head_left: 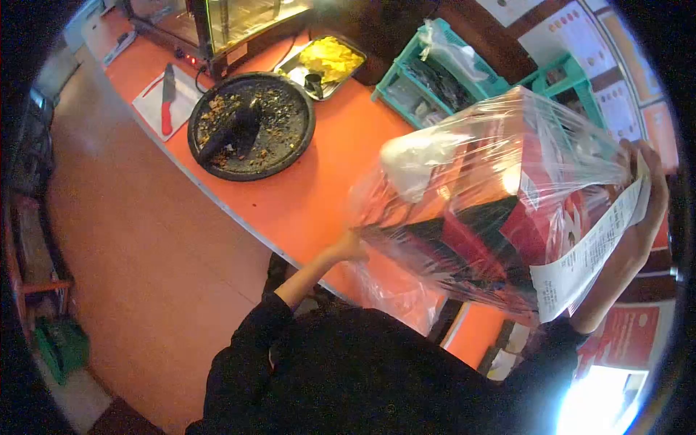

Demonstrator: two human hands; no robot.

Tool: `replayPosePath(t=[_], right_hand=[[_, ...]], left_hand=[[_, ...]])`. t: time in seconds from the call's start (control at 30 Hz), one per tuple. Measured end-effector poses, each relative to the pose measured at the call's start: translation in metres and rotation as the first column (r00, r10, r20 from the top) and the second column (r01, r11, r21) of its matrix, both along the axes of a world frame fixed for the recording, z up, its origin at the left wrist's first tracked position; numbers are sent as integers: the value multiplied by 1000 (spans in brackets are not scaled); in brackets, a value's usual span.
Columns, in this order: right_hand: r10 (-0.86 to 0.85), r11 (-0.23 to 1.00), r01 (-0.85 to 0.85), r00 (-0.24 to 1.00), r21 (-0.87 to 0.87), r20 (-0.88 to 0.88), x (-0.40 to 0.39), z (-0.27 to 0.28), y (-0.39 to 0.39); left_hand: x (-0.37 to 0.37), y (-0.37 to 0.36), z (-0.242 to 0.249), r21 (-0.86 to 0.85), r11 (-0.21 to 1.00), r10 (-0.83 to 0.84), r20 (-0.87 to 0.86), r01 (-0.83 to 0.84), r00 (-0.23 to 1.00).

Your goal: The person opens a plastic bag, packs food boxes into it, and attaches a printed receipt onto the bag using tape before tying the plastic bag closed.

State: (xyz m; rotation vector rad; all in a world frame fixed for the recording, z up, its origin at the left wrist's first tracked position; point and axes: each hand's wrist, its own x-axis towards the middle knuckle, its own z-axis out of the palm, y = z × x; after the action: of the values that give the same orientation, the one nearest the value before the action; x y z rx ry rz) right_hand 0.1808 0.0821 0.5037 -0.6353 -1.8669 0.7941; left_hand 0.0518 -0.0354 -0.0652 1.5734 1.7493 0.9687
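Clear plastic film wraps a large bundle of red and black packages, with something white inside at its upper left. My left hand has its fingers closed on the film at the lower left corner of the bundle. My right hand is wrapped round the film at the far right. A long printed paper slip hangs along the right side of the bundle, beside my right wrist. Loose film trails below my left hand, over the orange counter.
A dark stone mortar with a pestle stands at left. Beside it, a red-handled knife lies on a white board. Behind are a metal tray of yellow food, teal baskets and a glass cabinet.
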Motion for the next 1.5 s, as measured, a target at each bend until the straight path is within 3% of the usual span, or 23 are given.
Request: replayPosePath(t=[0.1, 0.13, 0.17, 0.23, 0.27, 0.4, 0.57, 0.63, 0.7, 0.73, 0.8, 0.87, 0.93, 1.0, 1.13, 1.17, 1.2, 1.23, 1.27, 1.33, 1.37, 1.4, 1.5], right_hand=[[-10, 995, 4, 998, 96, 62, -12, -8, -10], [59, 916, -103, 991, 388, 123, -11, -19, -1], [152, 983, -164, 979, 83, 139, -13, -14, -5], [193, 836, -135, 980, -532, 55, -18, -5, -14], [231, 967, -214, 965, -138, 126, -19, -22, -18], [77, 996, -74, 993, -40, 85, -21, -43, -39], [-13, 967, 13, 1000, -255, -1, 1, -93, -50], [-99, 873, 36, 990, -486, -104, 10, -113, -55], [-127, 834, 16, 978, -552, -163, 14, -137, -53], [9, 836, -70, 993, -544, -114, 28, -146, -45], [-45, 821, -28, 992, -570, -115, 37, -163, -47], [-29, 817, -60, 989, -573, -144, 49, -174, -45], [-64, 814, -87, 969, -574, -237, 68, -183, -42], [-89, 808, -68, 968, -585, -235, 74, -182, -59], [-124, 823, 5, 978, -568, -170, 88, -186, -76], [-101, 843, 24, 988, -537, -114, 92, -187, -77], [-140, 893, 31, 967, -449, -211, 86, -190, -80], [-146, 894, 34, 965, -447, -219, 88, -188, -80], [-40, 911, -15, 991, -413, -124, 90, -183, -81], [23, 931, -40, 998, -363, -52, 87, -172, -90], [-14, 940, -15, 997, -340, -80, 81, -167, -97], [27, 910, -43, 999, -412, -46, 82, -165, -97], [116, 876, -65, 990, -477, 77, 86, -162, -95]], left_hand=[[-11, 23, 5, 28, 998, -54, 144, 50, 988], [-16, 30, 8, 31, 998, -68, 191, 63, 979], [-22, 37, 10, 44, 997, -76, 230, 68, 970], [-28, 38, 11, 54, 995, -96, 296, 84, 950], [-30, 35, 2, 34, 993, -114, 318, 109, 941], [-41, -5, -22, -121, 960, -185, 399, 252, 898], [-62, -35, -41, -244, 861, -280, 504, 446, 817], [-72, -42, -50, -286, 811, -304, 539, 510, 785], [-83, -47, -67, -326, 746, -344, 558, 580, 755], [-87, -49, -75, -340, 711, -369, 564, 615, 738], [-93, -53, -84, -333, 685, -406, 564, 647, 720], [-95, -55, -81, -297, 740, -370, 569, 603, 735], [-94, -69, -4, -294, 897, -66, 651, 331, 756], [-98, -65, 43, -196, 943, -195, 324, 268, 926], [-98, -49, 93, -334, 868, -295, 250, 368, 922], [-91, -45, 110, -401, 851, -226, 302, 339, 926], [-86, -41, 119, -468, 828, -149, 348, 310, 925], [-86, -34, 101, -468, 827, -157, 341, 311, 927], [-80, -28, 106, -426, 822, -338, 169, 378, 926], [-66, -20, 115, -515, 835, -75, 243, 194, 967], [-72, -11, 95, -518, 830, -91, 236, 205, 967], [-82, 4, 57, -396, 844, -390, 7, 360, 921], [-92, 11, 25, -216, 816, -577, -353, 536, 737]])
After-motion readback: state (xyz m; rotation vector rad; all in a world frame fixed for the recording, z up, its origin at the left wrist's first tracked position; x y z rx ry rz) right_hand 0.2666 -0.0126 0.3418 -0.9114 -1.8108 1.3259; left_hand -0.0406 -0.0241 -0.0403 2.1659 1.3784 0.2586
